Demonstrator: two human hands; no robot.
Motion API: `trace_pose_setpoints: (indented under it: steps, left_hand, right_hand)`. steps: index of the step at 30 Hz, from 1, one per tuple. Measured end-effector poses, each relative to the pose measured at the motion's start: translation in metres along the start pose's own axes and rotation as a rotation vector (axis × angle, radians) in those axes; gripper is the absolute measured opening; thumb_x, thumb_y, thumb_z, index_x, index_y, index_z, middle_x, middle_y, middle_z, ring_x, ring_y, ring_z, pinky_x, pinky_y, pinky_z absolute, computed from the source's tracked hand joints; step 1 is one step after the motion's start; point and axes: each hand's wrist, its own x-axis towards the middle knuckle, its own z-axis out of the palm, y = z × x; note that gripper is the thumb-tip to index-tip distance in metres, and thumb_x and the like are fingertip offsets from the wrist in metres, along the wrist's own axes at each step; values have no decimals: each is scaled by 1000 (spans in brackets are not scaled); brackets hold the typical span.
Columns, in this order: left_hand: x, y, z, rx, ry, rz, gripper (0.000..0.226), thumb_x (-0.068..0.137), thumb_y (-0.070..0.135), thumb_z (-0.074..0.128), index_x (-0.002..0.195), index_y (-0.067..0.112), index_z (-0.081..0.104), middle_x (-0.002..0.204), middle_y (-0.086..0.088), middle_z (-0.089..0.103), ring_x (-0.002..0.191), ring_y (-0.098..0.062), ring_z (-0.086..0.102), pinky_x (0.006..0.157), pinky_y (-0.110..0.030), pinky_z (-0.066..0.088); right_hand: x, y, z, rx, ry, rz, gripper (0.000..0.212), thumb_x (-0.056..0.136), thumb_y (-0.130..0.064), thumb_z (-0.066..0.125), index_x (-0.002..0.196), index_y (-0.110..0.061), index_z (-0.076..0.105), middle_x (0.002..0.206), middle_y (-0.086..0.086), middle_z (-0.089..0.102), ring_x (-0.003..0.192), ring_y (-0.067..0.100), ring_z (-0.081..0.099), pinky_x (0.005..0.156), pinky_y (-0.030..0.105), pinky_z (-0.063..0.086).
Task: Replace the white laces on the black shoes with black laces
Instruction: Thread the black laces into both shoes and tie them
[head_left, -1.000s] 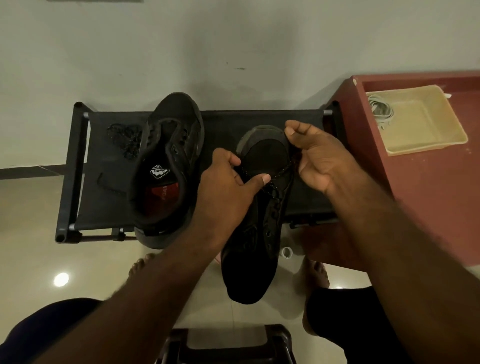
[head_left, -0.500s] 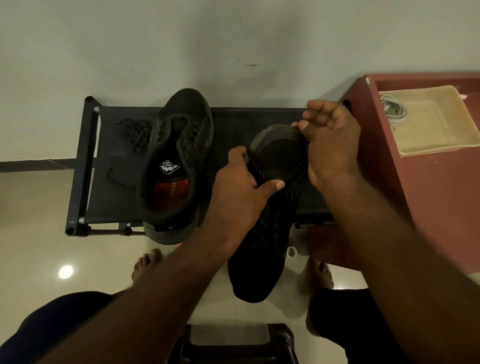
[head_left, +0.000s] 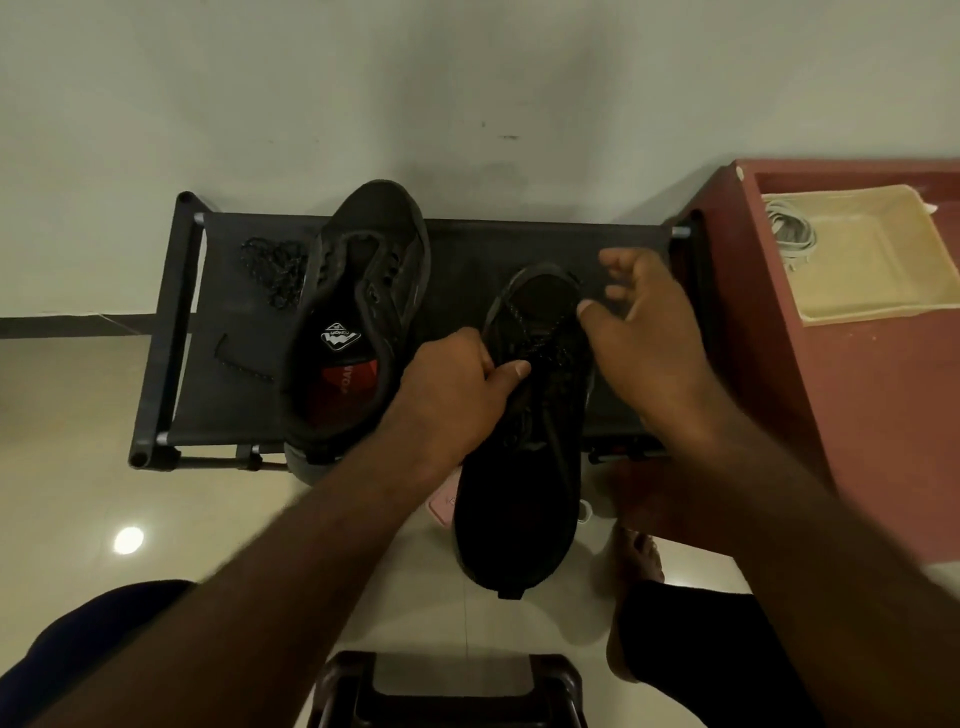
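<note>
I am working the near shoe (head_left: 519, 493), which lies toe-away across the front edge of the rack (head_left: 166, 338) with its heel hanging toward me, so that the eyelets face up between my 2 hands. My left hand (head_left: 452, 400) is clenched at the lacing, thumb pressed across the black lace (head_left: 519, 319) to pin the crossings so they do not slacken. My right hand (head_left: 654, 343) sits just beyond and to the right of it, thumb and curled forefinger closed on the lace's strand near the toe. The blur there keeps me from seeing the tip itself. I judge this to be the tightening of the lower rows, with the upper eyelets not yet threaded. The other shoe (head_left: 363, 291) rests well to the left of my left fingers (head_left: 511, 370), open and unlaced, and its spare black lace (head_left: 275, 270) lies heaped just past it, ready. The white laces (head_left: 792, 234) lie far right of my right fingers, in the tray (head_left: 883, 306) on the red counter (head_left: 883, 441), out of the way.
</note>
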Motion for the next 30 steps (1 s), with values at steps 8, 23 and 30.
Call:
trace_pose_setpoints:
  steps: [8, 23, 30]
  left_hand:
    - [0, 5, -16, -39, 101, 150, 33, 99, 34, 53, 79, 10, 61, 68, 0, 56, 61, -9, 52, 53, -22, 38]
    - [-6, 6, -25, 152, 44, 109, 21, 101, 20, 50, 92, 12, 67, 86, -4, 64, 80, -18, 63, 63, -21, 43]
    - [-4, 3, -17, 238, 53, 180, 25, 100, 32, 51, 84, 15, 62, 73, 1, 58, 66, -11, 57, 58, -20, 42]
  right_hand:
    - [-15, 5, 13, -28, -384, -38, 91, 65, -59, 78, 142, -32, 39, 134, -8, 51, 115, 5, 57, 95, 33, 54]
    - [-6, 13, 12, -43, -521, -31, 109, 76, -47, 81, 159, -30, 13, 152, -8, 42, 130, 8, 48, 105, 24, 43]
    - [-6, 14, 17, -9, -474, -29, 97, 81, -35, 78, 158, -27, 20, 145, -6, 47, 127, 8, 50, 101, 23, 47]
